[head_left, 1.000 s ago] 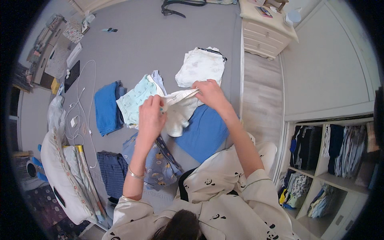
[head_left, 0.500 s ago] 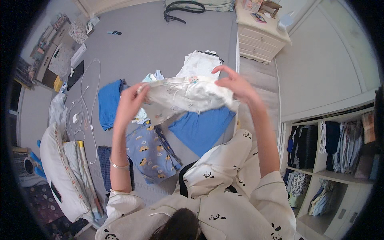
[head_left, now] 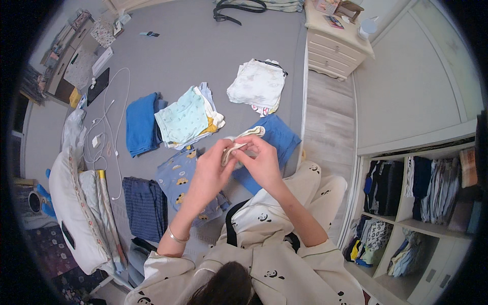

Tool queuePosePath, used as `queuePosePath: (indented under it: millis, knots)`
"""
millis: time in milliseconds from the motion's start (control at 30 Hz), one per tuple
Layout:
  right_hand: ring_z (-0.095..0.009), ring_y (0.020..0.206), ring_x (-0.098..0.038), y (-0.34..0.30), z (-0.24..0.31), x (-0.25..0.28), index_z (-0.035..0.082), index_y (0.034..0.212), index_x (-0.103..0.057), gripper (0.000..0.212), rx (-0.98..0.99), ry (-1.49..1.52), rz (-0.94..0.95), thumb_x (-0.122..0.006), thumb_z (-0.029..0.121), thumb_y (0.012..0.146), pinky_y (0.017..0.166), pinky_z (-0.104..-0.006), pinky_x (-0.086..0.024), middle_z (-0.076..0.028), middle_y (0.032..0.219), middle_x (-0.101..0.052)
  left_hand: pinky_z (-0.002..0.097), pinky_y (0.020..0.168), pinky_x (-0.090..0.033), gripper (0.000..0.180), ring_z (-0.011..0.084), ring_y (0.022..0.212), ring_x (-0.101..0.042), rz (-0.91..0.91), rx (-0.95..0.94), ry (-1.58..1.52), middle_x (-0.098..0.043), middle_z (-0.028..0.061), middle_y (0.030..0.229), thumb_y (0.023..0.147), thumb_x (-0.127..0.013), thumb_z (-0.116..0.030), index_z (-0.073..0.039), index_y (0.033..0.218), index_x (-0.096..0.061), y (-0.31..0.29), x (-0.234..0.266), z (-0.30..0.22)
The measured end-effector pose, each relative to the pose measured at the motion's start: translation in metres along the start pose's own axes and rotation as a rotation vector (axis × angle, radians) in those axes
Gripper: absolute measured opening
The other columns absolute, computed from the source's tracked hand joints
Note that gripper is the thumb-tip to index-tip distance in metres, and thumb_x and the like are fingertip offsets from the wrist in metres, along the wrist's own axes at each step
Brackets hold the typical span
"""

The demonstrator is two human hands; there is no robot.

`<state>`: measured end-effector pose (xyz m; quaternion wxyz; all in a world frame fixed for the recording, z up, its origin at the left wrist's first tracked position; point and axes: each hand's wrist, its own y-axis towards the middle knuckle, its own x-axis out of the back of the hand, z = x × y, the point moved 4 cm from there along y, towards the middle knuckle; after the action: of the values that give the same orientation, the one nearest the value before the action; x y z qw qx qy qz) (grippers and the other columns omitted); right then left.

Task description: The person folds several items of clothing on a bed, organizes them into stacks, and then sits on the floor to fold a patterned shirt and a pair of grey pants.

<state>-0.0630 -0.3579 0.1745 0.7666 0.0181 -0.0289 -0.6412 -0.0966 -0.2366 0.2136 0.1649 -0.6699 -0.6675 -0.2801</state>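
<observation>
Grey bed [head_left: 188, 51], folded clothes [head_left: 184, 116] on it; drawers [head_left: 333, 48], wardrobe [head_left: 401, 91] at right. Left hand [head_left: 216, 163], right hand [head_left: 260, 158]: grip pinching white cloth [head_left: 255, 131].

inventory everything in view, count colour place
Bed: 1, grey, centre
White garment: 1, white, centre
Blue garment: 1, blue, centre right
White-topped stack: 1, white, upper centre
Mint-topped stack: 1, mint, bed's middle
Folded pile: 1, blue, bed's left
Printed garment: 1, blue, lower centre
Striped garment: 1, navy, lower left
Belt: 1, black, top
Cables: several, white, left
Pillow: 1, white, left edge
Drawer cabinet: 1, cream, upper right
Shelving: 1, cream, lower right
Left hand: 1, bare, centre
Right hand: 1, bare, centre
</observation>
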Motion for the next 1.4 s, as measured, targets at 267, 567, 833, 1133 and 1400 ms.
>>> queuePosePath:
  millis: [267, 567, 833, 1133, 1400]
  knots:
    - [-0.022, 0.069, -0.054, -0.007, 0.006, 0.009, 0.002, 0.074, -0.060, 0.015, 0.198, -0.412, 0.392, -0.069, 0.010, 0.066, 0.059, -0.0296, -0.044, -0.005, 0.076, -0.050, 0.0271, 0.073, -0.044, 0.024, 0.0163, 0.079, -0.056, 0.349, 0.142, -0.148, -0.058, 0.0069, 0.088, 0.070, -0.067, -0.006, -0.004, 0.087, -0.050, 0.004, 0.007, 0.015]
    - [-0.028, 0.117, -0.035, -0.008, -0.010, 0.028, 0.004, 0.076, -0.063, 0.022, 0.402, -0.815, 0.537, -0.068, 0.023, 0.067, 0.095, -0.0435, -0.024, -0.010, 0.116, -0.049, 0.0295, 0.066, -0.047, 0.025, 0.0218, 0.075, -0.059, 0.437, 0.077, -0.043, -0.058, 0.0121, 0.092, 0.067, -0.070, -0.011, 0.001, 0.063, -0.049, 0.001, 0.019, 0.004]
    - [-0.018, 0.057, -0.047, 0.022, 0.015, 0.047, 0.000, 0.070, -0.054, 0.024, 0.159, -0.421, 0.483, -0.068, 0.019, 0.070, 0.051, -0.0272, -0.038, -0.011, 0.062, -0.049, 0.0337, 0.051, -0.038, 0.027, 0.0198, 0.053, -0.047, 0.467, -0.007, 0.133, -0.055, 0.0071, 0.064, 0.069, -0.067, -0.010, 0.002, 0.061, -0.044, 0.001, 0.033, 0.014]
    - [-0.007, 0.076, -0.054, 0.048, 0.030, 0.025, 0.005, 0.109, -0.046, 0.046, -0.025, 0.178, 0.770, -0.064, -0.003, 0.068, 0.073, -0.0213, -0.043, -0.001, 0.080, -0.056, 0.0322, 0.071, -0.046, 0.049, 0.0312, 0.087, -0.057, 0.836, -0.157, -0.046, -0.047, 0.0119, 0.122, 0.069, -0.066, -0.008, -0.014, 0.116, -0.054, 0.007, 0.029, -0.022]
    - [-0.016, 0.077, -0.060, 0.075, -0.033, 0.013, 0.001, 0.111, -0.046, 0.042, -0.238, 1.099, 0.833, -0.064, 0.019, 0.077, 0.068, -0.0261, -0.050, -0.009, 0.090, -0.061, 0.0301, 0.071, -0.045, 0.040, 0.0279, 0.085, -0.056, 0.858, -0.284, -0.191, -0.051, 0.0155, 0.115, 0.069, -0.064, -0.006, -0.013, 0.108, -0.061, 0.020, 0.053, -0.061]
